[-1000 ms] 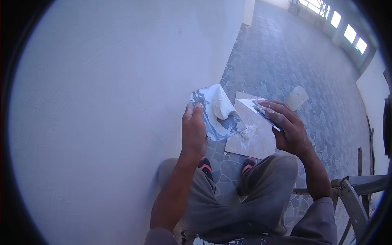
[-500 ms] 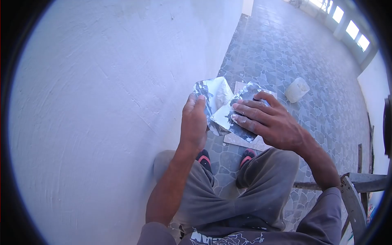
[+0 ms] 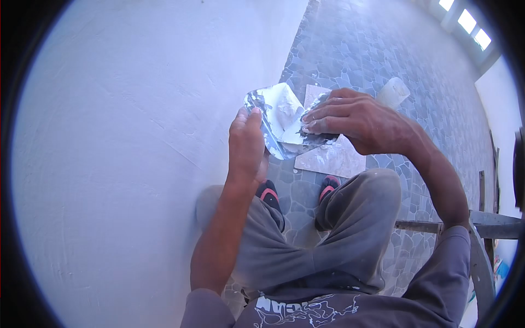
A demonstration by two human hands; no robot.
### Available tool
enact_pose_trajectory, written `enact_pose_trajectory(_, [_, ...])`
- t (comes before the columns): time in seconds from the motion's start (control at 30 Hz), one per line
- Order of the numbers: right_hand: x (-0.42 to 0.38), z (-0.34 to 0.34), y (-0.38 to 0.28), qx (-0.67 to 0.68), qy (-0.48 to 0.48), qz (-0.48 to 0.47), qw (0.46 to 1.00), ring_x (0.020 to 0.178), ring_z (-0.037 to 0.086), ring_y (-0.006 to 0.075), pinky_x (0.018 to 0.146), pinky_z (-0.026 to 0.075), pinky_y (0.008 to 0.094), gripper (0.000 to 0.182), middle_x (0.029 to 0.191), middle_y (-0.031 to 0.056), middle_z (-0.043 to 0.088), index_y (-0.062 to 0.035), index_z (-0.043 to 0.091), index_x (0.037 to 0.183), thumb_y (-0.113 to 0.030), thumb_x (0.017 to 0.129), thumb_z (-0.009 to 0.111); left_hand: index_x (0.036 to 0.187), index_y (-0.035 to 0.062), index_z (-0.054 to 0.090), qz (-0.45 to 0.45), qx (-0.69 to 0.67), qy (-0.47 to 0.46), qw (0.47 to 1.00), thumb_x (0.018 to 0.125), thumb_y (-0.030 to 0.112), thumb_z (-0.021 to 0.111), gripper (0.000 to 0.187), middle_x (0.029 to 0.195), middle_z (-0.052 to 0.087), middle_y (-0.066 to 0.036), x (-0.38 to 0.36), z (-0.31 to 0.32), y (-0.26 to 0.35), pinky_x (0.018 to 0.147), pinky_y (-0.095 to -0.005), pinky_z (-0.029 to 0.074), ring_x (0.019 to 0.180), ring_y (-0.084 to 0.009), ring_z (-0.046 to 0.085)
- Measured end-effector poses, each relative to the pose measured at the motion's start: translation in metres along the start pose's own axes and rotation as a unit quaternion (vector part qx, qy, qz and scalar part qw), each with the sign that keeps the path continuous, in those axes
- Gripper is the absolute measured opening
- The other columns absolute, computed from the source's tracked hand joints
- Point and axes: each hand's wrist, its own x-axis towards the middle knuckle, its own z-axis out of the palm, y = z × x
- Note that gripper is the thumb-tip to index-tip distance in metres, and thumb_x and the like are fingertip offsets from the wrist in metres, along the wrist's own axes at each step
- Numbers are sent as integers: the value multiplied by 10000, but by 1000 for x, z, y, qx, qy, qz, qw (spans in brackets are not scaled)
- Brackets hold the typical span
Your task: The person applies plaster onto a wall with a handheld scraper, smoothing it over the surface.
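Note:
My left hand (image 3: 247, 139) grips the left edge of a flat metal putty scraper (image 3: 268, 128), thumb on top. A mound of white putty (image 3: 286, 106) lies on that scraper, with smears around it. In my right hand (image 3: 358, 117) is a second metal putty scraper (image 3: 314, 138), its blade tilted and overlapping the first one beside the putty. The right fingers lie bent over its upper face, coated with white at the tips. Part of the second scraper is hidden under those fingers.
A pale plastered wall (image 3: 120, 164) rises close on the left. Below the scrapers, a smeared board (image 3: 331, 158) lies on the stone-patterned floor (image 3: 355, 60). A whitish container (image 3: 394, 93) is farther off; a wooden frame (image 3: 484, 262) stands at the right.
Both hands and scrapers sit higher and slightly left in view, as the view has shifted. The right scraper has turned to a flatter angle, and the right hand has rotated with its wrist raised.

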Motion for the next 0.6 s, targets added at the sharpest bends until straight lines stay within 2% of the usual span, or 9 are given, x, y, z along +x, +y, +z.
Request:
enact_pose_trajectory(0.1, [5, -16, 7, 36, -39, 10, 999, 1025, 661, 278, 913, 509, 423, 402, 1065, 114, 701, -60, 672, 1061, 156, 730, 605, 1250, -72, 440, -12, -26, -18, 999, 995, 137, 362, 338, 1153, 569, -167, 4, -3, -2, 888, -363, 522, 1040, -232, 615])
enact_pose_trajectory(0.13, [7, -16, 14, 55, -22, -9, 998, 944, 688, 289, 820, 548, 418, 412, 1013, 127, 712, -48, 687, 1054, 168, 713, 604, 1250, -74, 441, -19, -31, -25, 999, 995, 134, 363, 339, 1158, 567, -169, 6, -4, -1, 898, -367, 517, 1050, -236, 611])
enact_pose_trajectory(0.23, [20, -33, 17, 76, -69, -9, 995, 912, 697, 292, 785, 558, 410, 449, 994, 144, 714, -41, 692, 1064, 186, 686, 607, 1284, -104, 409, -30, -39, -35, 998, 989, 130, 362, 379, 1206, 549, -199, 8, -6, 2, 948, -403, 492, 1111, -275, 590])
enact_pose_trajectory(0.27, [22, -38, 16, 72, -98, 18, 992, 946, 694, 296, 879, 526, 401, 324, 1009, 160, 710, -35, 692, 1068, 120, 796, 605, 1301, -118, 392, -31, -40, -37, 998, 986, 128, 362, 401, 1228, 541, -214, 9, -7, 3, 968, -418, 481, 1136, -292, 582])
enact_pose_trajectory(0.37, [21, -45, 22, 78, -139, 57, 986, 940, 695, 302, 840, 538, 398, 328, 996, 165, 711, -30, 690, 1079, 119, 800, 607, 1303, -117, 393, -37, -35, -23, 998, 985, 129, 369, 403, 1220, 541, -213, 10, -5, 3, 961, -423, 484, 1124, -296, 586])
enact_pose_trajectory(0.47, [17, -55, 29, 97, -155, 43, 982, 874, 702, 303, 774, 539, 399, 288, 968, 171, 713, -16, 688, 1074, 96, 823, 602, 1285, -112, 421, -40, -31, 15, 999, 986, 134, 384, 390, 1207, 548, -204, 7, 1, 4, 944, -412, 488, 1110, -289, 590])
enact_pose_trajectory(0.57, [6, -66, 42, 77, -152, 39, 985, 780, 698, 290, 724, 565, 348, 288, 965, 173, 709, 37, 670, 1108, 64, 850, 544, 1272, -88, 439, -24, 0, 41, 999, 991, 136, 390, 362, 1197, 560, -176, 4, 4, 8, 938, -375, 488, 1087, -249, 596])
enact_pose_trajectory(0.6, [1, -70, 43, 117, -155, 108, 975, 768, 689, 275, 705, 556, 334, 260, 953, 165, 706, 54, 663, 1103, -39, 892, 543, 1265, -93, 452, -5, 0, 45, 999, 989, 140, 402, 365, 1195, 562, -173, 7, -1, 5, 933, -376, 487, 1083, -252, 596])
